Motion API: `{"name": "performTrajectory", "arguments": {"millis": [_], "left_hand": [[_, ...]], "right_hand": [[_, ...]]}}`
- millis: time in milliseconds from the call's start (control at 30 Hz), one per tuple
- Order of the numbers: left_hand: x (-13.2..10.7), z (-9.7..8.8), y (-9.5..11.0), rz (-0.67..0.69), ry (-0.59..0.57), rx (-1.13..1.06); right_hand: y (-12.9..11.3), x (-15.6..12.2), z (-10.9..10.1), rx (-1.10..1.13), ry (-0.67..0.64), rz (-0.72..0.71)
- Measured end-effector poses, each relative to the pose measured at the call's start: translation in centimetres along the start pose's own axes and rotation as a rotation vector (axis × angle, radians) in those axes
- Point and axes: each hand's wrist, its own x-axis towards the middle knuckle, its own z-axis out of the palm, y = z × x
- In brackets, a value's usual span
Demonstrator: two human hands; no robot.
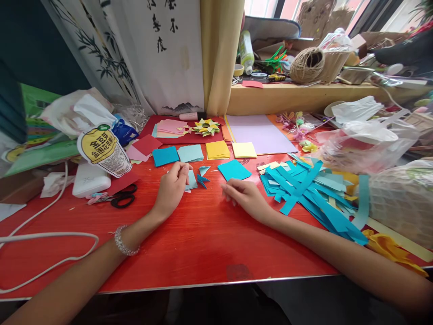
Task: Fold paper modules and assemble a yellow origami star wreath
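Note:
My left hand (172,187) rests on the red table (203,243), fingers curled over a pale blue paper piece (191,181). A beaded bracelet (122,241) is on that wrist. My right hand (244,195) lies on the table with fingers loosely bent and pointing left, holding nothing visible. Two small folded blue paper pieces (203,176) sit between the hands. A teal paper square (234,170) lies just beyond my right hand.
Squares of teal (165,156), light blue (190,153) and yellow paper (217,149) lie in a row further back. A heap of teal paper strips (304,189) fills the right. Black scissors (122,197), a white cable (50,234), plastic bags and a paper flower (206,127) are around.

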Motion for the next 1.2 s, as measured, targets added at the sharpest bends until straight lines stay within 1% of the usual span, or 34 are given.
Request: {"name": "performTrajectory", "arguments": {"millis": [33, 67, 133, 167, 233, 300, 367, 433, 633, 767, 867, 933, 1067, 1200], "left_hand": [[-0.1, 0.0, 0.1, 0.001, -0.003, -0.001], [-0.2, 0.0, 0.3, 0.001, -0.008, -0.002], [-0.3, 0.0, 0.5, 0.007, -0.041, -0.003], [-0.4, 0.0, 0.5, 0.018, -0.063, -0.004], [-0.5, 0.1, 0.6, 0.061, -0.096, 0.011], [-0.5, 0.2, 0.6, 0.110, -0.117, 0.044], [-0.6, 0.3, 0.5, 0.135, -0.144, 0.066], [-0.6, 0.3, 0.4, 0.135, -0.171, 0.053], [-0.6, 0.2, 0.3, 0.113, -0.176, -0.042], [-0.6, 0.2, 0.4, 0.105, -0.191, -0.063], [-0.7, 0.1, 0.5, 0.110, -0.172, -0.077], [-0.7, 0.1, 0.5, 0.115, -0.155, -0.075], [-0.8, -0.1, 0.6, 0.150, -0.148, -0.005], [-0.7, -0.2, 0.5, 0.159, -0.100, 0.023]], "right_hand": [[0.4, 0.3, -0.2, -0.120, 0.107, -0.040], [0.8, 0.6, -0.4, -0.256, 0.175, -0.094], [1.7, 1.2, -0.6, -0.533, 0.237, -0.212], [2.2, 1.4, -0.7, -0.635, 0.234, -0.243], [3.0, 1.7, -0.6, -0.768, 0.226, -0.209], [3.4, 1.8, -0.5, -0.830, 0.198, -0.124], [3.5, 1.7, -0.3, -0.857, 0.168, -0.060], [3.3, 1.6, -0.3, -0.871, 0.148, -0.034], [3.0, 1.5, -0.4, -0.938, 0.149, -0.013], [3.3, 1.5, -0.6, -1.002, 0.116, -0.013], [3.3, 1.4, -0.7, -0.997, 0.115, -0.003], [3.0, 1.3, -0.8, -0.961, 0.142, -0.051], [2.4, 1.1, -1.2, -0.913, 0.190, -0.222], [2.0, 0.9, -1.5, -0.864, 0.161, -0.258]]}}
